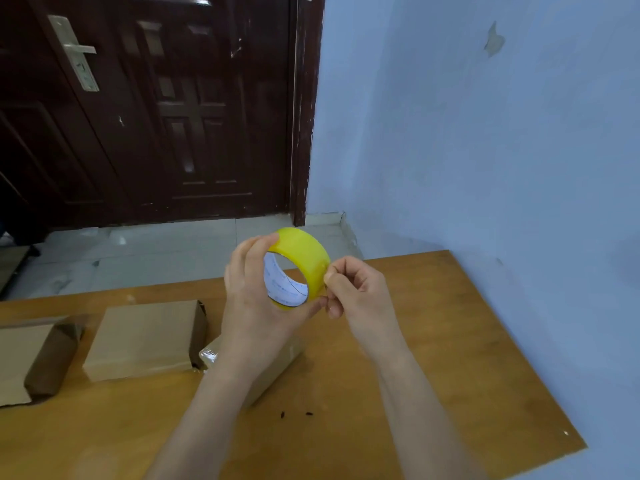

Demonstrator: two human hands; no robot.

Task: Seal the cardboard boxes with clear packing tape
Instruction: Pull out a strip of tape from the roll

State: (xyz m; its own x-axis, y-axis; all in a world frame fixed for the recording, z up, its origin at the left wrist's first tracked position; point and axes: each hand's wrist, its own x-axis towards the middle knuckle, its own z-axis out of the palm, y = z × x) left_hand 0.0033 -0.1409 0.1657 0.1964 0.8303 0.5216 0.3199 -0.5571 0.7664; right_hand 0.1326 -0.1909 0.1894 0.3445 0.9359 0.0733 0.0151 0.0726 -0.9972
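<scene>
Tape roll (300, 264) (both hands), boxes (145, 337) shut

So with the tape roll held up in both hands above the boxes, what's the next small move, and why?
Probably peel the tape's free end loose. The left hand grips the tape roll while the right hand pinches at its outer edge, and no strip is drawn out yet toward the cardboard box below.

glossy yellow plastic tape roll (304, 252) with a white paper core, matt brown cardboard boxes (145, 337), smooth varnished wood table (433, 341), shiny dark wooden door (173, 109).
</scene>
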